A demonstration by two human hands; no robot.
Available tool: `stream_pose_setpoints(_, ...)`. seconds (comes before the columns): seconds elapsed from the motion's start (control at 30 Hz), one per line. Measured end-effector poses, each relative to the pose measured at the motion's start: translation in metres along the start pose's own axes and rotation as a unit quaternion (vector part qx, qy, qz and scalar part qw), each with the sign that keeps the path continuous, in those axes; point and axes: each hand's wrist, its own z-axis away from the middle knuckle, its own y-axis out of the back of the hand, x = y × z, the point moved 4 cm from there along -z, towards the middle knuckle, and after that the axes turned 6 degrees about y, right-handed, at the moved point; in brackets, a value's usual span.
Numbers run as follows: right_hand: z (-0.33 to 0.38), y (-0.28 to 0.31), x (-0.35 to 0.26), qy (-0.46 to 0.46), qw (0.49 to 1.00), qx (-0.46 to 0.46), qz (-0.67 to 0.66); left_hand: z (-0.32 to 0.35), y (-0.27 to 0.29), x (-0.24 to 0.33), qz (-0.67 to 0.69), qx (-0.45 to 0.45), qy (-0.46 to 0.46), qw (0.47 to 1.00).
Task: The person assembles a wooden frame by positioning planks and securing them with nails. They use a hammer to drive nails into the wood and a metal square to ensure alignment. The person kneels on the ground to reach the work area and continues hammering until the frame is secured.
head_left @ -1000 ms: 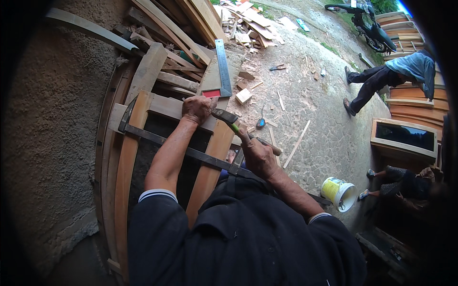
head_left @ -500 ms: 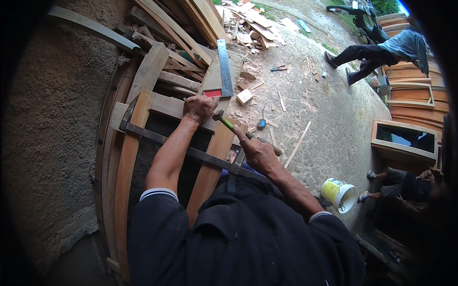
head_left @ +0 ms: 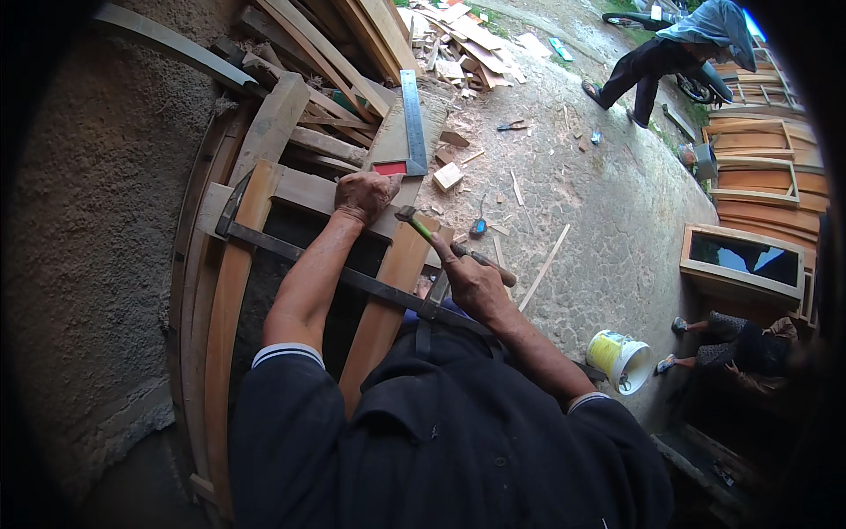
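My right hand (head_left: 478,286) grips a hammer (head_left: 421,227) with a green neck and dark handle, its forefinger stretched along the shaft. The hammer head is just right of my left hand (head_left: 364,196), apart from it. My left hand is closed, resting on the crosspiece (head_left: 304,193) of a wooden frame; whatever its fingers hold is hidden. A try square (head_left: 412,132) with a metal blade and red stock lies on a board beyond those fingers. Below, a long metal bar clamp (head_left: 352,277) spans the frame's two long timbers (head_left: 231,304) (head_left: 381,322).
A rough wall (head_left: 106,238) rises at left. Stacked timber (head_left: 339,44) and offcuts (head_left: 458,48) lie at the back. Pliers (head_left: 511,126), a blue tape measure (head_left: 478,227) and a white bucket (head_left: 619,360) are on the ground. Two people (head_left: 679,57) (head_left: 749,344) are at right.
The person at the upper right has moved farther back and bends forward. My hands and the hammer keep nearly the same place; the whole view has shifted slightly.
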Motion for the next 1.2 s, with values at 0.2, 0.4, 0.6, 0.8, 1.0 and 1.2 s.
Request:
stream_pose_setpoints(0.2,0.003,-0.002,0.003,-0.018,0.999,-0.044,0.000,0.001,0.003,0.002,0.024,0.004,0.004,1.000)
stream_pose_setpoints(0.4,0.000,-0.011,0.009,-0.039,0.995,-0.094,0.005,0.000,0.004,0.001,0.027,0.003,0.010,1.000)
stream_pose_setpoints(0.6,0.005,-0.012,0.007,-0.035,0.993,-0.111,0.015,0.001,0.005,0.003,0.008,-0.005,0.006,1.000)
stream_pose_setpoints(0.8,0.005,-0.009,0.009,-0.019,0.997,-0.068,0.017,-0.001,0.005,0.003,-0.031,-0.006,-0.001,0.999)
stream_pose_setpoints(1.0,0.005,-0.013,0.008,-0.047,0.991,-0.125,0.025,0.002,0.004,0.001,-0.006,-0.001,0.008,1.000)
stream_pose_setpoints(1.2,0.004,-0.015,0.009,-0.070,0.984,-0.150,0.059,0.001,0.000,0.001,-0.004,-0.014,0.013,1.000)
